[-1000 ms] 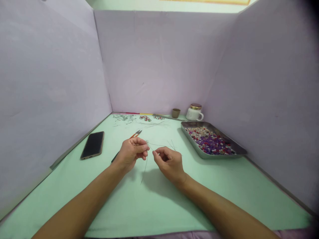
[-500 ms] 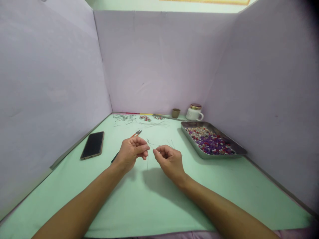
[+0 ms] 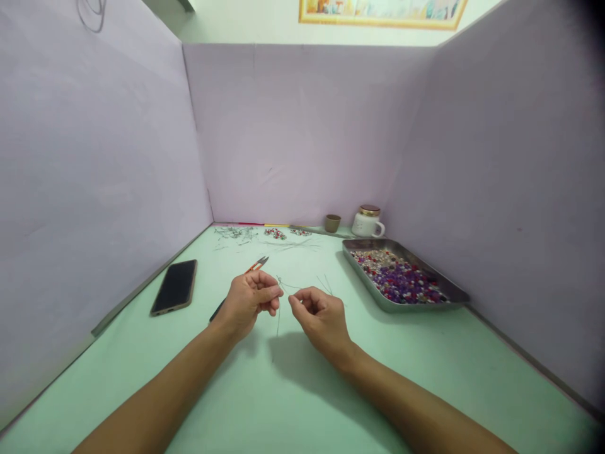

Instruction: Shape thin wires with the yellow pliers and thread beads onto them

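Thumb and fingers of my left hand (image 3: 253, 299) pinch a thin wire (image 3: 278, 318), which hangs down below the fingertips. Above the fingertips the wire makes a small twist or loop, too fine to make out fully. My right hand (image 3: 321, 315) is closed in a pinch just to the right, with a strand of the wire running to its fingertips. Both hands are held a little above the green tabletop. Partly behind my left hand lie thread snips (image 3: 258, 264) with orange-red handles. More thin wires (image 3: 326, 285) lie beyond my right hand.
A metal tray (image 3: 378, 296) of purple, red and pale beads stands on the right. A phone (image 3: 174, 287) lies left. Toward the back are wire pieces (image 3: 235, 234), beaded bits (image 3: 275, 233), a small cup (image 3: 332, 223) and a lidded white mug (image 3: 367, 223). Pale panels enclose three sides.
The view has tipped upward, so everything sits lower in the picture. Both hands keep their pinch on the wire, with only slight movement of the fingers.
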Motion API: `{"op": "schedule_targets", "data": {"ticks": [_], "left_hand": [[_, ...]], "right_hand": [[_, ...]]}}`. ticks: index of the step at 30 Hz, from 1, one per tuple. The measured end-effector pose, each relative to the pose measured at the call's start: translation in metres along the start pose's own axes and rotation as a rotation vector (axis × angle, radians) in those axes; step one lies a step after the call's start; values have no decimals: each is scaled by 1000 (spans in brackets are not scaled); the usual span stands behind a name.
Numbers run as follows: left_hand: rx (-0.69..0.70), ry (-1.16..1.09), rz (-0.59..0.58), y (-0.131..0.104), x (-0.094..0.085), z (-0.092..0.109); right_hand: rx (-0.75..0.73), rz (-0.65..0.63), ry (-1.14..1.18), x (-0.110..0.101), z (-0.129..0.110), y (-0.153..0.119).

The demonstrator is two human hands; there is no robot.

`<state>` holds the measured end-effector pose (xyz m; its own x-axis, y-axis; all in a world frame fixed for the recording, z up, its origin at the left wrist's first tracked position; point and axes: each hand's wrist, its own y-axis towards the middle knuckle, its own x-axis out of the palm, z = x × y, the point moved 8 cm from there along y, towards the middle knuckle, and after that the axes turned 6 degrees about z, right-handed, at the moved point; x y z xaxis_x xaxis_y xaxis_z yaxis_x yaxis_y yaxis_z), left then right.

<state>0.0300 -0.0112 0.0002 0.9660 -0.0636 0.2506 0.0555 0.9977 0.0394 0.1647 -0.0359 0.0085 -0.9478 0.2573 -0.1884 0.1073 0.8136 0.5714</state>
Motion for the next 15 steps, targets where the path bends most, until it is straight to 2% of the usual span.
{"op": "schedule_targets", "data": {"ticks": [11,15], "left_hand": [[27,-22,40,2,-5,2],[41,-25,70,3,-7,3]], "right_hand": [[-17,-10,-16,1,1,-2],[-117,2,-80,0,-5,-3]]}}
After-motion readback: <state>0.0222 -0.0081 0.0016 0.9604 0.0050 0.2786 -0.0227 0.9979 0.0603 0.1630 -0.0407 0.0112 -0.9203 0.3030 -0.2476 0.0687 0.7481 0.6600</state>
